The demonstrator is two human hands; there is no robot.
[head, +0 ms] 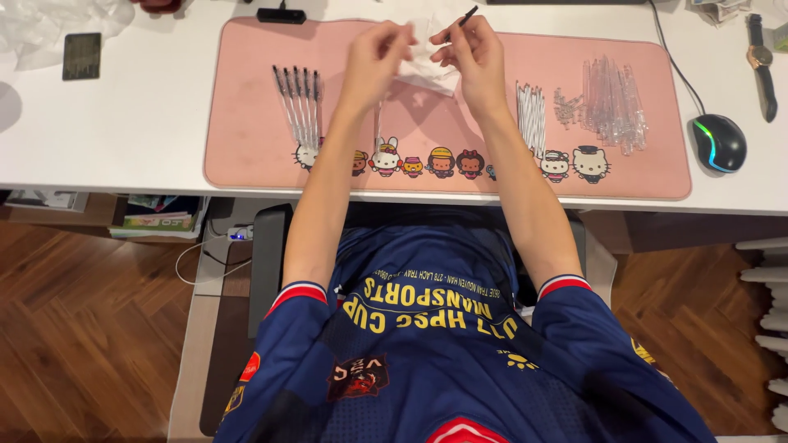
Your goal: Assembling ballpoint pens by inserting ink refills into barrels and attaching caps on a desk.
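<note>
Desk [123, 123]: white top carrying everything; all places below are told from the pink mat.
Pink mat [246, 139]: wide desk pad with cartoon figures along its near edge.
Mouse [719, 142]: off the mat's right end, lit at the rim.
Clear barrels [611, 102]: heaped on the mat's right part.
White refills [532, 115]: bundle on the mat, just left of the barrels.
Finished pens [300, 102]: row on the mat's left part.
Step, as I judge it: pen assembly, one unit being worked above the mat's far middle; fitting parts would call for fine alignment.
Left hand [373, 61]: raised, fingers pinched on a clear plastic wrapper [427, 66].
Right hand [474, 57]: raised beside it, pinching a thin dark pen part [466, 16] and the wrapper.
</note>
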